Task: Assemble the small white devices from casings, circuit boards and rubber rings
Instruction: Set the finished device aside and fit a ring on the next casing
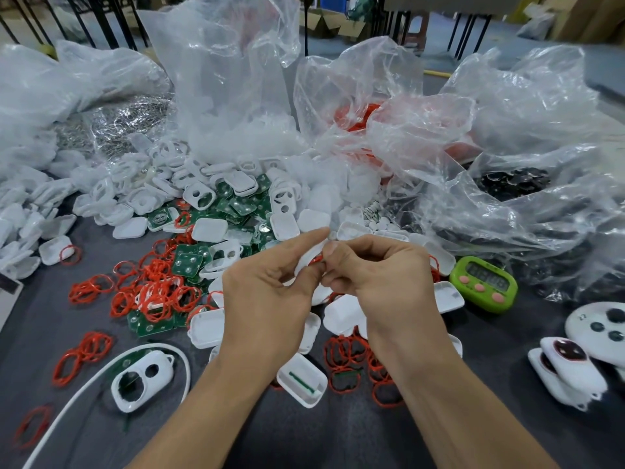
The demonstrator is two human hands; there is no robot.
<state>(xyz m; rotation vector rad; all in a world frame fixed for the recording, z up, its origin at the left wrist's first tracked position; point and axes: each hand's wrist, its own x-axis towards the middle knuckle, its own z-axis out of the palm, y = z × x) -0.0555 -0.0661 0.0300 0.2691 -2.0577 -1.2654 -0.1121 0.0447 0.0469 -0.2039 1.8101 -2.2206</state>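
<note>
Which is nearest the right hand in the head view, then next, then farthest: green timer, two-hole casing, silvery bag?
1. Green timer, just right of the right hand.
2. Two-hole casing, near left.
3. Silvery bag, far back left.

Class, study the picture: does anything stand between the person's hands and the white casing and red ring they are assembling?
Nothing visible does. The left hand grips the white casing, and the right hand pinches the red ring against it, so both parts are in direct contact with the fingers.
</note>
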